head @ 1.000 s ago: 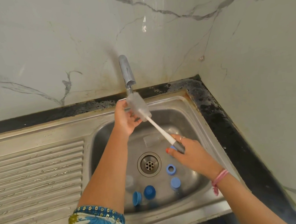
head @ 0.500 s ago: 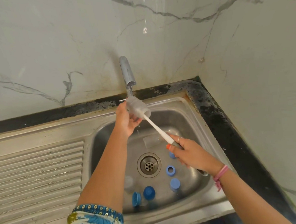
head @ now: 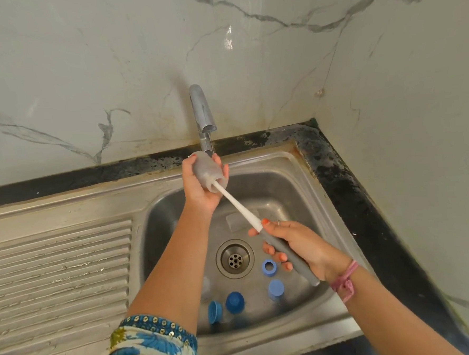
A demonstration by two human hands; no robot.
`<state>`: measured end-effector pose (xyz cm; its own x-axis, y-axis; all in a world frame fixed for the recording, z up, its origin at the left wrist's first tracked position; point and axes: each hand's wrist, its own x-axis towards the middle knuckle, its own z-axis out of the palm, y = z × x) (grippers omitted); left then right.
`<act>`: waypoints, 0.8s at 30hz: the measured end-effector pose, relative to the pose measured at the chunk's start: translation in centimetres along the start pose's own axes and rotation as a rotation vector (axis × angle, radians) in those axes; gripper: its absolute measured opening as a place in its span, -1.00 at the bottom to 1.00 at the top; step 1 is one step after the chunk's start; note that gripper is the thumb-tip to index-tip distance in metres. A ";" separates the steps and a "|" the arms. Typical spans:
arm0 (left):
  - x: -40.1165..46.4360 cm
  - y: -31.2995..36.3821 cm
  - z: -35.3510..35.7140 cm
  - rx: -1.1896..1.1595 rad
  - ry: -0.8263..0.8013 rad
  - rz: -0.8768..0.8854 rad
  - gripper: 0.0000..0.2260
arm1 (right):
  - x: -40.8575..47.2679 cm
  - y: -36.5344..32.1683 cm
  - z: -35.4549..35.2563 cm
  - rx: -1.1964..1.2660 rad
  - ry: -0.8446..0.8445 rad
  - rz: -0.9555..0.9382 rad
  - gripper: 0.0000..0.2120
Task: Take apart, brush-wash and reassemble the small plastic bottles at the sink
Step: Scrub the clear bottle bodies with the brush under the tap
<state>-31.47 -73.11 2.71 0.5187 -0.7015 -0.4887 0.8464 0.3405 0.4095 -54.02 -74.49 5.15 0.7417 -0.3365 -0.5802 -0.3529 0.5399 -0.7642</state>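
Under the tap [head: 202, 116], at about twelve o'clock over the sink basin [head: 306, 200], the left hand [head: 201, 185] held a small translucent bottle [head: 209, 174], fingers and thumb curled round its body, with the mouth tilted down toward five o'clock. A bottle brush [head: 246, 212] ran from that mouth along the same line, its head hidden inside the bottle and its white shaft bare between the two hands. The right hand [head: 295, 245] gripped the brush's grey handle, thumb on top near the joint with the shaft, fingers wrapped beneath, the handle's end jutting past the wrist beside a pink wristband [head: 344, 280].

On the basin floor lay the loose pieces: a blue ring [head: 269, 267] at three o'clock of the drain [head: 235, 259], a pale blue cap [head: 275, 288] just below it, then a darker blue cap [head: 234, 302] and another blue cap [head: 214, 311] on its side toward six o'clock. A clear bottle [head: 237, 220] lay at twelve o'clock of the drain, partly behind the brush shaft. The ribbed drainboard [head: 58, 273] stretched off at nine o'clock.
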 end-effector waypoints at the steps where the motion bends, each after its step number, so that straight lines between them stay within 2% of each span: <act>1: 0.0 -0.1 0.1 0.059 0.009 -0.010 -0.60 | 0.1 0.0 -0.2 -0.071 0.030 -0.031 -0.69; 4: 0.1 0.2 0.8 0.399 0.142 0.012 -0.46 | 0.5 0.1 -0.6 -0.580 0.258 -0.217 -0.78; 6: 0.3 0.5 0.9 0.537 0.194 0.050 -0.51 | 0.9 0.7 -1.1 -0.932 0.399 -0.346 -0.78; 9: 0.1 1.0 0.8 0.500 0.143 0.034 -0.64 | 1.1 1.2 -1.2 -1.191 0.502 -0.408 -0.76; 12: 0.3 1.8 0.9 0.361 0.090 -0.048 -0.64 | 1.1 1.6 -0.8 -1.429 0.585 -0.339 -0.62; 15: 0.3 1.4 1.5 0.284 0.145 -0.066 -0.68 | 1.1 1.9 -0.3 -1.437 0.529 -0.363 -0.60; 17: 0.3 0.8 1.4 0.229 0.141 0.009 -0.78 | 0.7 1.6 -0.2 -1.223 0.429 -0.421 -0.63; 19: 0.2 0.5 1.3 0.205 0.093 0.058 -0.83 | 0.6 1.2 -1.1 -1.103 0.446 -0.494 -0.63; 22: 0.1 0.3 1.7 0.328 0.121 0.041 -0.69 | 0.8 1.1 -2.0 -1.323 0.561 -0.457 -0.50; 24: 0.1 0.3 1.9 0.366 0.170 0.029 -0.56 | 0.9 1.5 -1.4 -1.451 0.551 -0.410 -0.48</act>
<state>-31.39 -74.32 4.25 0.5806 -0.5709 -0.5805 0.7479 0.0920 0.6574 -54.64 -75.04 3.08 0.7455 -0.6639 -0.0592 -0.6462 -0.6980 -0.3086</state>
